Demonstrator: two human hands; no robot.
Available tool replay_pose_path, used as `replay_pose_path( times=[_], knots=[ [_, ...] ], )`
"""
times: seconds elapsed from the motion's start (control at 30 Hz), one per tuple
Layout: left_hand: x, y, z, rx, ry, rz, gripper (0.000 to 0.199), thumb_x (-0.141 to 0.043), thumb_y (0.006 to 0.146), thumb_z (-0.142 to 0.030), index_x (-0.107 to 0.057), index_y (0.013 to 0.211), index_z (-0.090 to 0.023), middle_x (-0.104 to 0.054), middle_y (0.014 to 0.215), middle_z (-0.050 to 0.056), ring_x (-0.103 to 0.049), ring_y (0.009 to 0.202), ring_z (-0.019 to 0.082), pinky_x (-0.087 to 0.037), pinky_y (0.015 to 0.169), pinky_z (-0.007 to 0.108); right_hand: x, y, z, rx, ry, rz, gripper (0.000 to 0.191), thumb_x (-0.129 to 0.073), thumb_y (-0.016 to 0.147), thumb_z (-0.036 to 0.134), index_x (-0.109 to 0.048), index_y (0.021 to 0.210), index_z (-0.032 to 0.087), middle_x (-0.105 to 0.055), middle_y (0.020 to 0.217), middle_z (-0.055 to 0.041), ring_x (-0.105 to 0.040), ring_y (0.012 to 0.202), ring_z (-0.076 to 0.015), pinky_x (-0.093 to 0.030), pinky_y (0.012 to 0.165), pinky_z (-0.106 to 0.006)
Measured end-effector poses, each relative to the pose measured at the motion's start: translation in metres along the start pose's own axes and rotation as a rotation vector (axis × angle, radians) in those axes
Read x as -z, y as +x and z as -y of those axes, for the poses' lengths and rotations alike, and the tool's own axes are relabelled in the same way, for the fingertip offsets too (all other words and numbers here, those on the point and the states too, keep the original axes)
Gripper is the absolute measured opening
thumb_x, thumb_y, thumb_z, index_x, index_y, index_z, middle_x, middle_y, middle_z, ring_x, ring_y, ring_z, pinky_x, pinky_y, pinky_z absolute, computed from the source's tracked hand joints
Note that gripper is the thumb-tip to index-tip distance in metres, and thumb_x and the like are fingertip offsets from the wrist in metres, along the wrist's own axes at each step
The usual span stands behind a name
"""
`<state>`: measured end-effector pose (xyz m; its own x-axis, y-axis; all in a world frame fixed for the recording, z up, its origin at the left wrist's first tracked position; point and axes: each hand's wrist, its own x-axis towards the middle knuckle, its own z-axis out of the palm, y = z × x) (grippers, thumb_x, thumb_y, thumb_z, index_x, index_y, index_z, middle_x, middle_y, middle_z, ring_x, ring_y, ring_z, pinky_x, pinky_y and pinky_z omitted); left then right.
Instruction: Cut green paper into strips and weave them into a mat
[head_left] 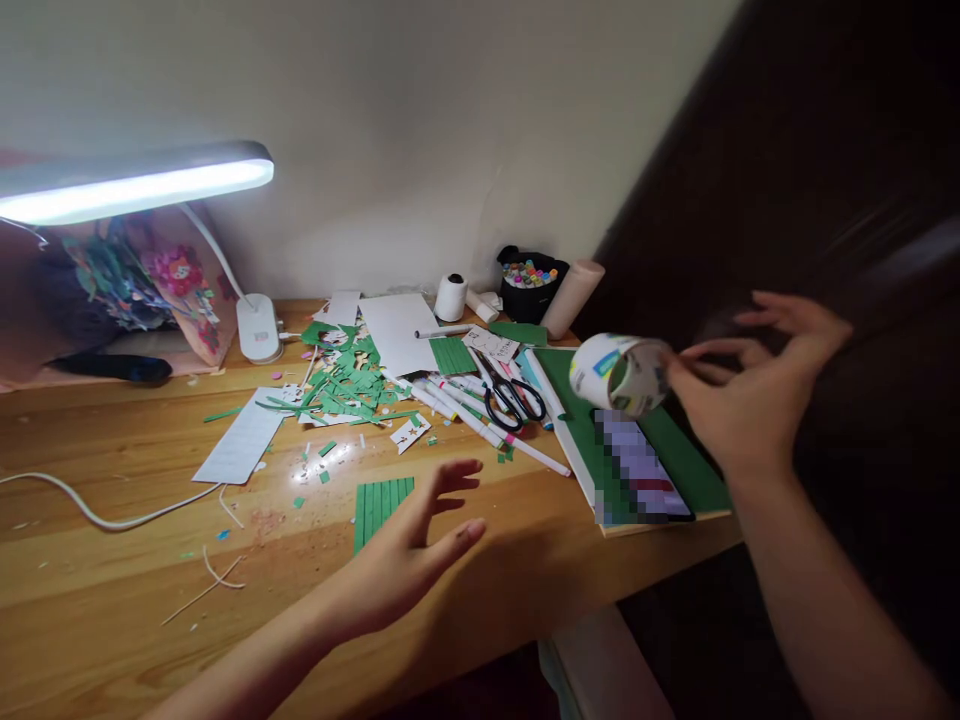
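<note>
My right hand (754,405) pinches the edge of a roll of tape (598,370) between thumb and fingers, its other fingers lifted. The roll has white, blue and green printing and is held in the air above a green sheet (679,440) and a phone (649,480). My left hand (427,530) hovers over the table's front part with fingers apart and nothing in it. Partly behind it lies a green paper piece (375,508) with dark parallel lines. Black-handled scissors (510,395) rest on several markers (480,425) between the hands.
Green paper scraps (349,385) cover the table's middle. White sheets (401,335) and a white card (244,440) lie around them. A lit lamp (150,185) stands at left, its white cable (112,522) crossing the table. At the back stands a black marker holder (529,295).
</note>
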<state>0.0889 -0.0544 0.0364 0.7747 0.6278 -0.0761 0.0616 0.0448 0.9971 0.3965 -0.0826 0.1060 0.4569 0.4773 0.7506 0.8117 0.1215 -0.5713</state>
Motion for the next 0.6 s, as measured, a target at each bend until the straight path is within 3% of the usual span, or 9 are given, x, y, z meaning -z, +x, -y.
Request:
replay_pose_path(
  times=[0.1, 0.23, 0.43, 0.6],
  knots=[
    [0.018, -0.01, 0.012, 0.036, -0.021, -0.06, 0.035, -0.051, 0.089, -0.036, -0.046, 0.122, -0.027, -0.044, 0.136, 0.008, -0.042, 0.125, 0.023, -0.036, 0.105, 0.04, -0.008, 0.048, -0.038, -0.048, -0.193, 0.057, 0.081, -0.073, 0.053, -0.002, -0.042, 0.124, 0.02, -0.038, 0.125, -0.0158, -0.056, 0.069, -0.0102, -0.049, 0.06, -0.025],
    [0.04, -0.021, 0.026, 0.056, -0.05, -0.154, 0.032, -0.054, 0.088, -0.035, -0.052, 0.118, -0.026, -0.051, 0.13, 0.007, -0.046, 0.122, 0.023, -0.037, 0.103, 0.039, -0.036, 0.081, -0.074, -0.297, -0.249, 0.197, 0.076, -0.073, 0.054, -0.001, -0.044, 0.122, 0.015, -0.036, 0.123, -0.0166, -0.052, 0.058, -0.0039, -0.046, 0.065, -0.026],
    [0.058, -0.031, 0.036, 0.08, -0.088, -0.242, 0.03, -0.057, 0.086, -0.033, -0.054, 0.115, -0.024, -0.055, 0.125, 0.008, -0.051, 0.117, 0.022, -0.042, 0.099, 0.037, -0.069, 0.07, -0.101, -0.43, -0.204, 0.294, 0.052, -0.074, 0.05, 0.0, -0.053, 0.095, 0.015, -0.04, 0.095, -0.0014, -0.043, 0.056, -0.0036, -0.042, 0.064, -0.028],
    [0.067, -0.034, 0.04, 0.079, -0.061, -0.259, 0.03, -0.058, 0.085, -0.033, -0.054, 0.113, -0.023, -0.058, 0.121, 0.008, -0.055, 0.109, 0.021, -0.043, 0.094, 0.036, -0.081, 0.058, -0.109, -0.456, -0.17, 0.342, 0.05, -0.078, 0.045, 0.003, -0.051, 0.085, 0.018, -0.033, 0.084, 0.0056, -0.04, 0.056, -0.004, -0.04, 0.066, -0.028]
  ],
)
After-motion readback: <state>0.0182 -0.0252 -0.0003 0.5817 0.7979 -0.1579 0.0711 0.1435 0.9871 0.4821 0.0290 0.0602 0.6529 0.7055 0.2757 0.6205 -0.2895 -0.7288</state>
